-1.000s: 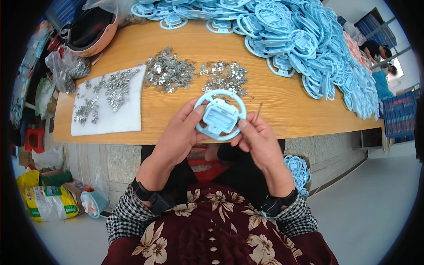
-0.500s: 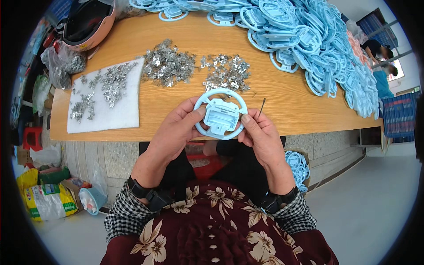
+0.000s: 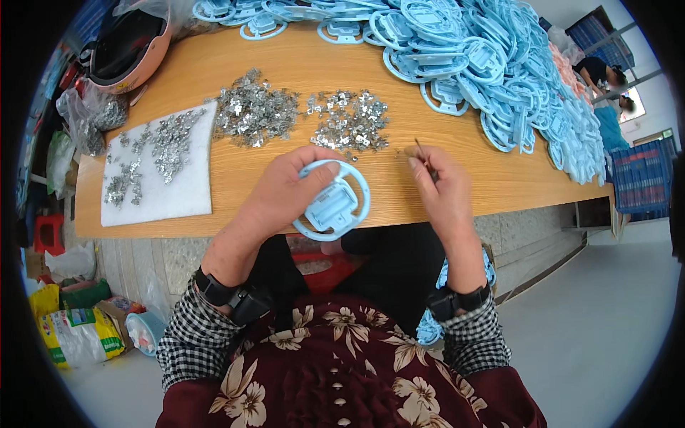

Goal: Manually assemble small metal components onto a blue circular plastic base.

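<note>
My left hand (image 3: 285,192) grips a light blue plastic ring with a boxy centre piece (image 3: 332,202), held over the table's front edge. My right hand (image 3: 441,187) is off the ring, a little to its right, and pinches a thin dark pin-like tool (image 3: 425,158) that points up toward the table. Just beyond both hands lie two heaps of small shiny metal clips (image 3: 349,121) on the wooden table (image 3: 300,68).
A big pile of the same light blue rings (image 3: 499,64) fills the table's far right. A white pad (image 3: 160,167) with more metal clips lies at the left, with a helmet (image 3: 128,46) and bags behind it. Bags and a red stool stand on the floor at the left.
My right hand has let go of the ring and moved right and up with the thin tool. My left hand alone now holds the ring, tilted.
</note>
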The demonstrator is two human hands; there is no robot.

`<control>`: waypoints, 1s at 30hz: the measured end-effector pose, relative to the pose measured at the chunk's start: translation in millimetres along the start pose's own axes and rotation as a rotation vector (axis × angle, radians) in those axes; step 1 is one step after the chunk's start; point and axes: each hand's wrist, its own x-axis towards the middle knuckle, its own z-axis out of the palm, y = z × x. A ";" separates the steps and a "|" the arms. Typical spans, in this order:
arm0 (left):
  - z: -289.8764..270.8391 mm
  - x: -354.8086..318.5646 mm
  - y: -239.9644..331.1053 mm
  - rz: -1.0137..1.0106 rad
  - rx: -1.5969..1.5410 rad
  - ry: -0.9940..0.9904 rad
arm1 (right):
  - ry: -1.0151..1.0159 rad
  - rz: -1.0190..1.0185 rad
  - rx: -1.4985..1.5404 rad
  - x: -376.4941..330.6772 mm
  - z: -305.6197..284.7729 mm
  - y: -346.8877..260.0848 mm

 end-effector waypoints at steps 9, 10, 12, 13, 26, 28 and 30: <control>2.8 1.7 -10.4 0.007 -0.205 0.126 | 0.036 -0.393 -0.320 29.2 6.6 24.5; 2.5 1.6 -11.4 0.007 -0.210 0.107 | 0.032 -0.397 -0.317 27.9 8.1 22.6; 6.2 1.3 -3.8 -0.032 -0.119 0.078 | 0.049 -0.258 -0.076 19.4 9.9 11.9; 9.8 1.9 -0.4 -0.071 -0.029 0.040 | 0.044 -0.260 -0.073 14.5 10.5 5.6; 16.7 2.3 1.6 -0.069 -0.109 -0.097 | -0.060 -0.138 0.345 -5.1 15.2 -13.2; 14.8 -0.5 7.2 -0.048 0.016 -0.099 | -0.134 0.001 0.419 0.1 9.1 -14.6; 13.2 -3.3 10.6 0.031 0.207 -0.091 | -0.244 -0.027 0.374 8.0 0.3 -19.5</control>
